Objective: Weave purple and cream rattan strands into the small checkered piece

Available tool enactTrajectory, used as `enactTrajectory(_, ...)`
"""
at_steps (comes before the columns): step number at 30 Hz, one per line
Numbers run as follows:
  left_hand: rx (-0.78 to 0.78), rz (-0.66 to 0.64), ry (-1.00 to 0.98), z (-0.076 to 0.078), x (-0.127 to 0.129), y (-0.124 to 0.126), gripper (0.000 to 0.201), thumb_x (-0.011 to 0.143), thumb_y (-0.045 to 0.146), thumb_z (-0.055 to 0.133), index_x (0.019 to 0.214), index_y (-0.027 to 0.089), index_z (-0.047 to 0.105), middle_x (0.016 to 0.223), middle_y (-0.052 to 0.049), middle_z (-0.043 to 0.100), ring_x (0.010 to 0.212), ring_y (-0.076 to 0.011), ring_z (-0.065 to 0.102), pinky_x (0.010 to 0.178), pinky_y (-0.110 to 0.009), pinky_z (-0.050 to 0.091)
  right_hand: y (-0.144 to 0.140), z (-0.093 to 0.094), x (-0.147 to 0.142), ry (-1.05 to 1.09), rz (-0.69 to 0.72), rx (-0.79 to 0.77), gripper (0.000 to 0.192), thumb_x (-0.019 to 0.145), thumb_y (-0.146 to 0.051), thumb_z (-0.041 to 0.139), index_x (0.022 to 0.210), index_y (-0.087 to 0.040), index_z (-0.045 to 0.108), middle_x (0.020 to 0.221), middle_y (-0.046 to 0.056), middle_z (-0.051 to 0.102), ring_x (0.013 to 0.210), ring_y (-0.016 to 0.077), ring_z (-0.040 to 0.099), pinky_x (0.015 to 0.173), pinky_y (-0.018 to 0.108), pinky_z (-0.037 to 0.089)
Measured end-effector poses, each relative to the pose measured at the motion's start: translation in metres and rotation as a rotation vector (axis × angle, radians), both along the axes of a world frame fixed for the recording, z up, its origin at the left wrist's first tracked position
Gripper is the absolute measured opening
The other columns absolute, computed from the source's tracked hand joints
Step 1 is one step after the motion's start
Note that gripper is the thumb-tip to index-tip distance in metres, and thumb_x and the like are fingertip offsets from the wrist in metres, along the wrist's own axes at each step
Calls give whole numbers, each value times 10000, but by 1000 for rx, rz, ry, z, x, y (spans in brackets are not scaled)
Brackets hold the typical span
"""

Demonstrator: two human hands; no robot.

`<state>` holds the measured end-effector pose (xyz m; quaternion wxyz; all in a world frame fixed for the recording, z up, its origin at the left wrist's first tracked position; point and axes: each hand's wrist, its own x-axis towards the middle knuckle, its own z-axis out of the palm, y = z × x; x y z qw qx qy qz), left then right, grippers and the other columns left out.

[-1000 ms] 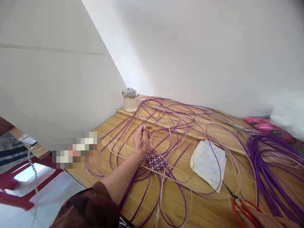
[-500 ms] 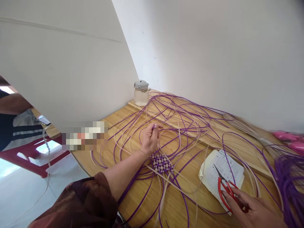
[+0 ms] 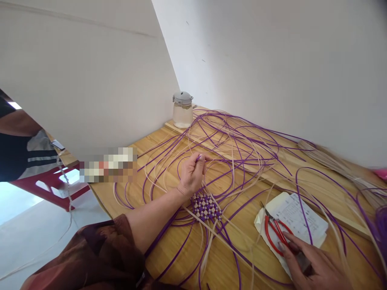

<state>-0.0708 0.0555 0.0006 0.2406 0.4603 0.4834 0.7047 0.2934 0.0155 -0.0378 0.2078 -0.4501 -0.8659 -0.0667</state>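
Note:
My left hand [image 3: 193, 173] is closed in a pinch, with a bit of purple strip [image 3: 198, 158] showing between thumb and fingers. Just below its wrist lies a small woven checkered patch [image 3: 207, 207] of purple and natural strips, with long loose ends spreading out on all sides. At the lower right, my right hand [image 3: 314, 262] has thumb and forefinger on the handles of red-handled scissors [image 3: 272, 229]. The scissors are over a stack of paper sheets [image 3: 302, 213], their dark tips toward its left edge. The other right fingers are partly hidden.
Long purple and natural strips loop across the wooden table [image 3: 169, 253]. A lidded clear jar [image 3: 182, 112] stands in the back corner by the walls. Bundled natural strips [image 3: 332, 161] lie at right, near purple strips [image 3: 381, 229]. Another person's arm [image 3: 18, 121] shows at far left.
My right hand and the scissors have moved left across the papers, and the hand sits nearer the handle ends. My left hand keeps its pinch. The view has shifted slightly.

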Motion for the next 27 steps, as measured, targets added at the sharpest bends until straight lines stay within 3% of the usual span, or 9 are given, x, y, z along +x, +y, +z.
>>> enactTrajectory(6,7,-6,9,2,1,-2,359,973,458,434,892,172,636,543,46,441,487,-88,399,487,-205,311,-1,-3,-1,77,-91,-82,372,869,-494,533,1090,-216,645,968,79,710,885,278,657,795,418,508)
enactTrajectory(15,3,-10,23,5,3,-3,359,980,440,430,894,161,640,543,43,441,481,-81,396,480,-200,312,-3,6,-10,127,-98,-96,328,898,-480,519,1062,-214,619,971,77,703,891,267,639,787,415,489)
enactTrajectory(27,-10,-8,20,6,4,-3,384,968,477,440,886,163,645,534,39,442,470,-88,398,473,-210,318,-3,0,-4,158,-149,-171,345,880,-497,538,1060,-219,631,994,63,703,927,265,643,815,401,491)
